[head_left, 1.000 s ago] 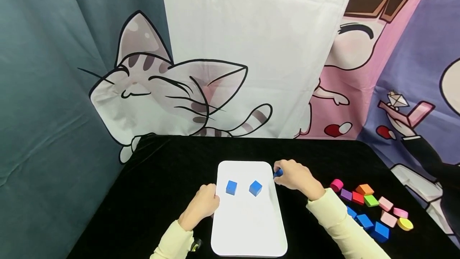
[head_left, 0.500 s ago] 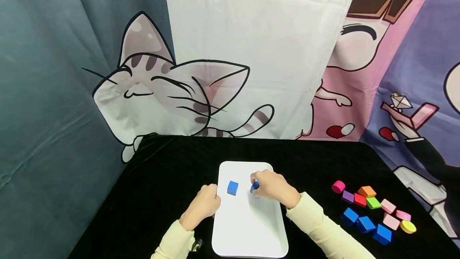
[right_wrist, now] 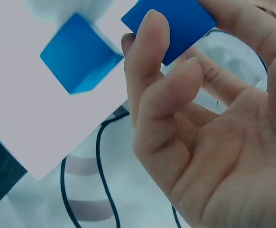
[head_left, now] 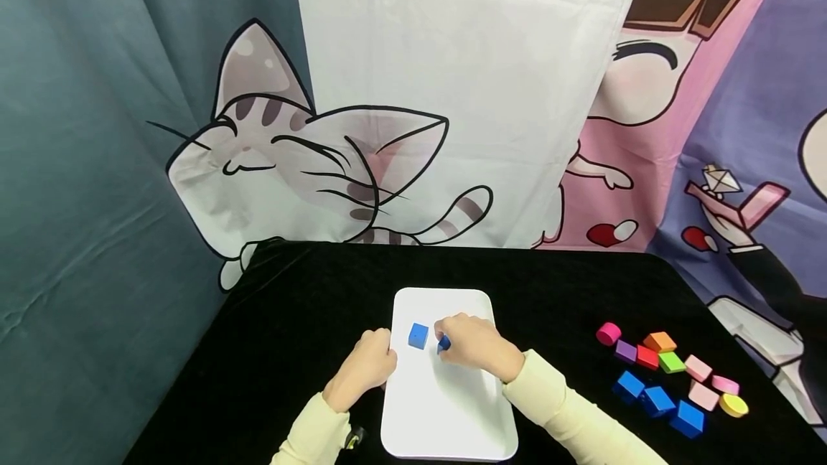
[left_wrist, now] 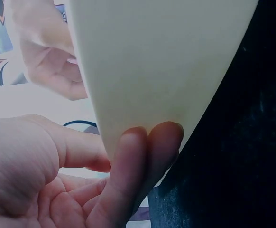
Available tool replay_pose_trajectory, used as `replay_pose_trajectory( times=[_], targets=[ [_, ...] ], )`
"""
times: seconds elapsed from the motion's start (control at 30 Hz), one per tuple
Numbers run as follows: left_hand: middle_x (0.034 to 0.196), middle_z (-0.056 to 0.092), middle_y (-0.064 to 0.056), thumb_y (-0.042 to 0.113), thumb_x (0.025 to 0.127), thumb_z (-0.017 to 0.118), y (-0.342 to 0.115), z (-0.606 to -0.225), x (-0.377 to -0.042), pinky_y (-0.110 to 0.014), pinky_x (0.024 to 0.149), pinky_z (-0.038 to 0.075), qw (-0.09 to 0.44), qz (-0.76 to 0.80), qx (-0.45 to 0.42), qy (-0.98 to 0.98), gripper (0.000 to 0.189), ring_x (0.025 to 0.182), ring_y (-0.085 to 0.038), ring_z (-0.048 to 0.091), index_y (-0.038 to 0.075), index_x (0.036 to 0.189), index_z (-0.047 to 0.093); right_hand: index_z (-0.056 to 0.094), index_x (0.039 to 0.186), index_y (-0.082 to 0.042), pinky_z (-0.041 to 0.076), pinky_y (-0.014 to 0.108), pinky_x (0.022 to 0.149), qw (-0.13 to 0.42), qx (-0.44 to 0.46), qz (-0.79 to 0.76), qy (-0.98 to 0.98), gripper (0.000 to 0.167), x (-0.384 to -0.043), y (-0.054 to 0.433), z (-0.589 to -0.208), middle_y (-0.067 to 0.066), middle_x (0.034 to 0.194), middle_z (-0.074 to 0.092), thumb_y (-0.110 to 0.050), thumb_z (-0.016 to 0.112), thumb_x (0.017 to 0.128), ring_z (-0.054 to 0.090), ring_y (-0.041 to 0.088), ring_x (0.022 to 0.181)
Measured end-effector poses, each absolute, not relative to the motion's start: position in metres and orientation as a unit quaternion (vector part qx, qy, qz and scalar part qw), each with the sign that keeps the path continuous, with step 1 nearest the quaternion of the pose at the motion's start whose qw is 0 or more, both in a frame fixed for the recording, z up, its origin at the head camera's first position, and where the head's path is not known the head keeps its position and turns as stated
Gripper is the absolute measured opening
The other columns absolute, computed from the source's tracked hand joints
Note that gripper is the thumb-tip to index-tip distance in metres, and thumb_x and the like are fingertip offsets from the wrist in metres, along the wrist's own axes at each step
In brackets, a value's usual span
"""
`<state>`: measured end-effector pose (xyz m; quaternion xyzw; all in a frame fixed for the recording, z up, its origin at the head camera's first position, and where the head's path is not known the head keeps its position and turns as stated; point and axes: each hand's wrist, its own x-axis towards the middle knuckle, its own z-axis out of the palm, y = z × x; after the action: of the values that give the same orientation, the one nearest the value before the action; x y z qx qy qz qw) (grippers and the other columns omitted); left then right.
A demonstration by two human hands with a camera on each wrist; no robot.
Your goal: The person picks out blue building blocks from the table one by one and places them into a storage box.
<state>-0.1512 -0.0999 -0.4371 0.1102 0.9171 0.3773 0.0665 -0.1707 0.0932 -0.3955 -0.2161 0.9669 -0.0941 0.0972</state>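
In the head view a white tray lies in front of me on black cloth. My left hand grips its left rim; the left wrist view shows fingers bent against the tray's outer side. Over the tray's upper part, my right hand pinches a blue block between thumb and fingers, seen closer as a blue block in the right wrist view. A blue cube sits in the tray just left of that hand. The spot right of this cube is hidden under the right hand.
To the right on the black cloth lie blue blocks, a purple block, a red block, an orange block, a green block, pink pieces and a yellow cylinder. A printed curtain hangs behind.
My right hand has moved left from the tray's right rim with the blue block, over the tray near the left cube, covering where a second cube sat. The left hand stays on the rim.
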Motion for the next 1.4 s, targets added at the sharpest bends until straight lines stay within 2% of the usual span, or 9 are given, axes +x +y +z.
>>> replay_pose_trajectory(
  times=[0.17, 0.77, 1.17, 1.4],
  targets=[
    [0.059, 0.049, -0.007, -0.002, 0.085, 0.044, -0.100, -0.436, -0.151, -0.022, 0.035, 0.041, 0.069, 0.379, 0.110, 0.916, 0.009, 0.037, -0.011, 0.049, -0.006, 0.082, 0.053, 0.056, 0.074, -0.017, 0.032, 0.025, 0.042, 0.102, -0.229, -0.082, 0.965, 0.012, -0.166, 0.089, -0.401, -0.006, 0.061, 0.045, -0.015, 0.068, 0.073, 0.040, 0.010, 0.049],
    [0.060, 0.050, -0.008, -0.004, 0.084, 0.044, -0.097, -0.437, -0.148, -0.022, 0.035, 0.042, 0.064, 0.382, 0.114, 0.915, 0.010, 0.038, -0.011, 0.050, -0.008, 0.085, 0.053, 0.055, 0.071, -0.017, 0.034, 0.025, 0.045, 0.113, -0.231, -0.063, 0.964, 0.014, -0.159, 0.091, -0.407, -0.007, 0.061, 0.046, -0.013, 0.068, 0.073, 0.041, 0.010, 0.052],
    [0.061, 0.052, -0.009, -0.003, 0.083, 0.044, -0.096, -0.437, -0.150, -0.023, 0.035, 0.042, 0.061, 0.374, 0.115, 0.918, 0.012, 0.038, -0.011, 0.050, -0.009, 0.086, 0.054, 0.056, 0.076, -0.017, 0.035, 0.025, 0.046, 0.129, -0.210, -0.065, 0.967, 0.015, -0.160, 0.092, -0.397, -0.007, 0.064, 0.049, -0.016, 0.071, 0.073, 0.044, 0.010, 0.051],
    [0.061, 0.052, -0.008, -0.003, 0.083, 0.044, -0.100, -0.440, -0.150, -0.023, 0.035, 0.042, 0.063, 0.380, 0.112, 0.916, 0.010, 0.038, -0.011, 0.050, -0.006, 0.081, 0.053, 0.061, 0.082, -0.015, 0.037, 0.026, 0.047, 0.111, -0.206, -0.076, 0.969, 0.011, -0.159, 0.099, -0.386, -0.005, 0.070, 0.051, -0.016, 0.069, 0.074, 0.045, 0.012, 0.054]
  ],
)
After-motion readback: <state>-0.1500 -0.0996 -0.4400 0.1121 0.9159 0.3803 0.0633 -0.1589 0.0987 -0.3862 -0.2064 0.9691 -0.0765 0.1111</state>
